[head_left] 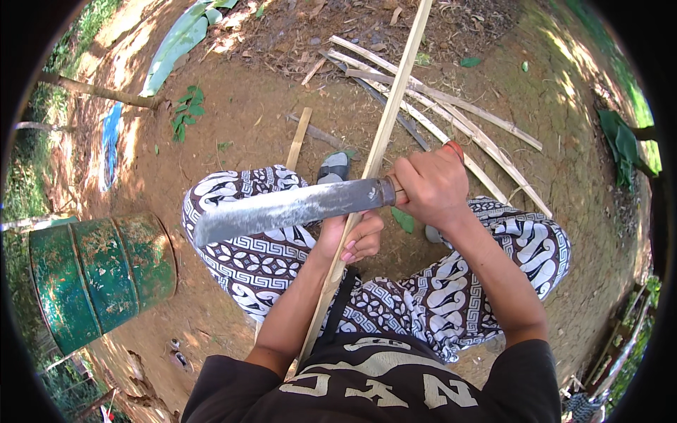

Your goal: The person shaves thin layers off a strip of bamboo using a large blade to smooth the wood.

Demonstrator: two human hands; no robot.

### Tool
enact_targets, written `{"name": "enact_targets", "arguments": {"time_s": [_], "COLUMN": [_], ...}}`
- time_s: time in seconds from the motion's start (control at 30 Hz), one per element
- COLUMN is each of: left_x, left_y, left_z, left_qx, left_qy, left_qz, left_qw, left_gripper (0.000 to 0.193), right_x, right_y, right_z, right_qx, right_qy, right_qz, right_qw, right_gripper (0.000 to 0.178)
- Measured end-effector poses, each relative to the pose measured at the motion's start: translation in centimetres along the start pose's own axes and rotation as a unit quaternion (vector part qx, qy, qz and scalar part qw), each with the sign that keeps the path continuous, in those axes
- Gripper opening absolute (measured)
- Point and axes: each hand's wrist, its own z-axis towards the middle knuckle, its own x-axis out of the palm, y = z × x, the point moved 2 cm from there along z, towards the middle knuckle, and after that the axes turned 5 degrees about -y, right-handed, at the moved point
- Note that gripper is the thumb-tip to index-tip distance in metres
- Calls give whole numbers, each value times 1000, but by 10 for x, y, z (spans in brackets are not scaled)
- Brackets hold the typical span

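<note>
A long pale strip of split wood or bamboo (392,106) runs from beside my waist up past the far edge of the view. My left hand (350,237) is wrapped round it at lap height. In my right hand (431,185) is the handle of a machete (282,209), fingers closed on it. Its broad, worn blade points left, crossing over the strip just above my left fingers and hiding part of that hand. Whether the blade touches the strip I cannot tell.
Several split strips (465,127) lie on the bare earth ahead to the right. A shorter piece (299,137) rests beyond my left knee. A rusty green drum (106,271) is at the left. Farther off are a large leaf (176,42) and blue plastic (110,144).
</note>
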Motion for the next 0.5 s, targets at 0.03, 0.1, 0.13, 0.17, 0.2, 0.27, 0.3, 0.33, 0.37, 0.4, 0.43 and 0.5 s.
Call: {"name": "enact_targets", "arguments": {"time_s": [0.03, 0.1, 0.13, 0.17, 0.2, 0.27, 0.3, 0.33, 0.37, 0.4, 0.43, 0.5], "left_x": [0, 4, 11, 15, 14, 12, 12, 14, 17, 18, 16, 8], "left_y": [1, -2, -5, -6, -6, -3, -2, -1, -2, -3, -5, -4], "left_z": [-1, -5, -5, -4, -7, -13, -10, -5, 1, 6, 8, 10], "left_qx": [-1, -8, -17, -26, -21, -8, -8, -10, -14, -18, -16, -11], "left_qy": [-2, -12, -13, -10, -15, -22, -4, 8, 19, 30, 37, 41], "left_qz": [-3, 1, 7, 13, 21, 35, 21, 5, -9, -24, -36, -78], "left_qw": [1000, 1000, 1000, 1000, 999, 999, 1000, 1000, 1000, 999, 999, 996], "left_gripper": [36, 37, 37, 37, 38, 38, 37, 37, 36, 36, 34, 35], "right_x": [0, 0, -8, -16, -23, -29, -29, -30, -26, -20, -13, -5], "right_y": [-2, -24, -46, -75, -97, -115, -116, -117, -101, -82, -63, -25], "right_z": [2, 7, 7, 3, 0, 4, 4, 3, 2, 1, -2, 2], "right_qx": [-9, -21, -3, 32, 128, 219, 228, 235, 253, 204, 192, 104], "right_qy": [1, -25, -40, -43, -28, -34, -46, -55, -38, -58, -17, 8], "right_qz": [-7, -25, -45, -126, -149, -199, -188, -177, -115, -71, -13, 12], "right_qw": [1000, 999, 998, 991, 980, 955, 954, 954, 960, 975, 981, 995], "right_gripper": [14, 14, 15, 16, 15, 18, 18, 19, 16, 14, 14, 17]}}
